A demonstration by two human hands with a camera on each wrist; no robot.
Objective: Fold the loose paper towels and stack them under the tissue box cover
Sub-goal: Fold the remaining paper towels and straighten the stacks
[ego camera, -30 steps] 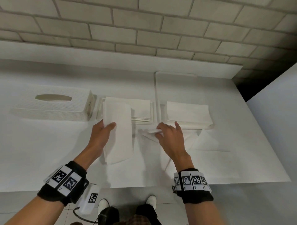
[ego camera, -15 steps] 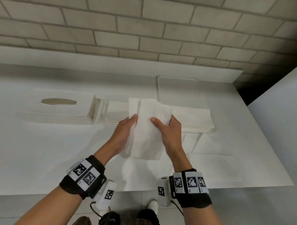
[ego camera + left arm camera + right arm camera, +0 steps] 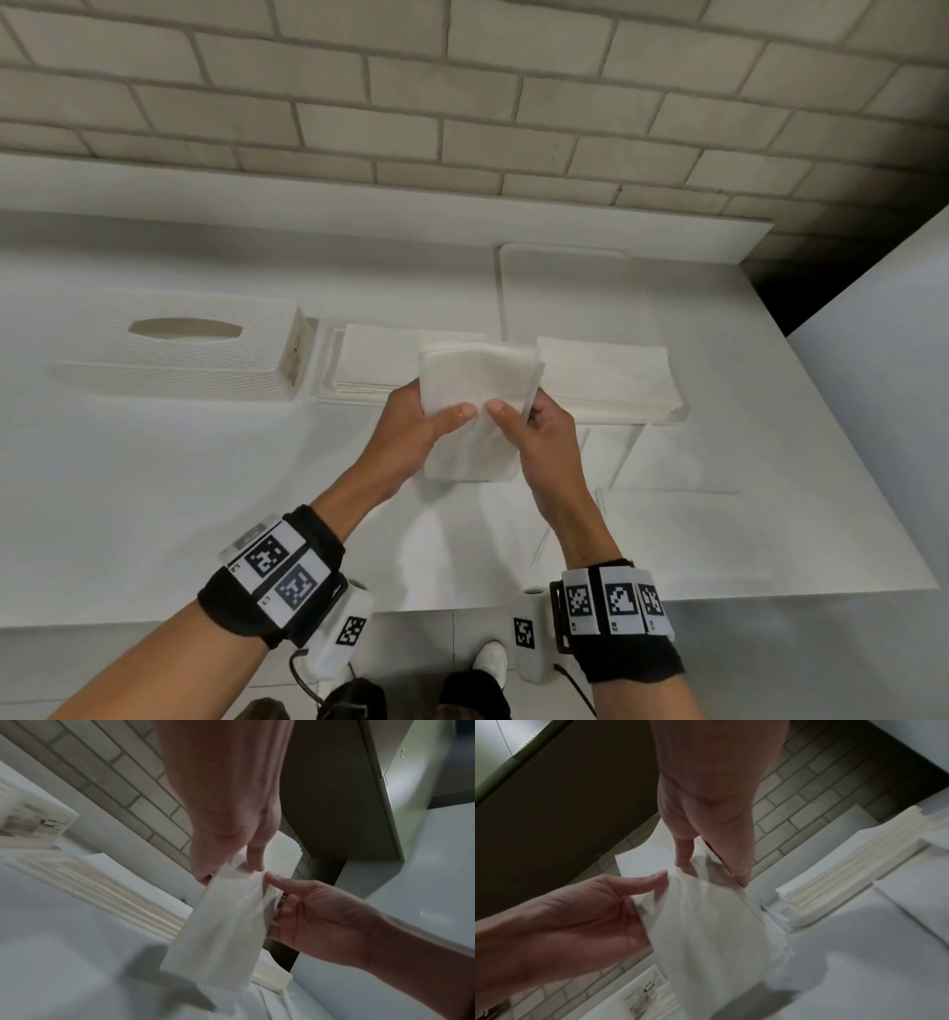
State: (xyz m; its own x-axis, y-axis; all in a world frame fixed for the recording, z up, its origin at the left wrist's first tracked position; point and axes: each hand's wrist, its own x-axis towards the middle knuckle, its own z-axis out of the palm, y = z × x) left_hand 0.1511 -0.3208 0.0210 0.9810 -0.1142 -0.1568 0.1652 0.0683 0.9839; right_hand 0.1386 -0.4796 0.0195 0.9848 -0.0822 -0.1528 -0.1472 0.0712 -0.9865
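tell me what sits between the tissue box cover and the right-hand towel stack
In the head view, another towel stack lies between the cover and the right stack, partly hidden by the held towel.

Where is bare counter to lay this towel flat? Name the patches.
Free: the wide counter in front of the tissue box cover, left of the left hand. The strip behind the cover, toward the wall, is also bare. Crowded: the folded stack beside the cover, the second stack, and loose sheets at right front.
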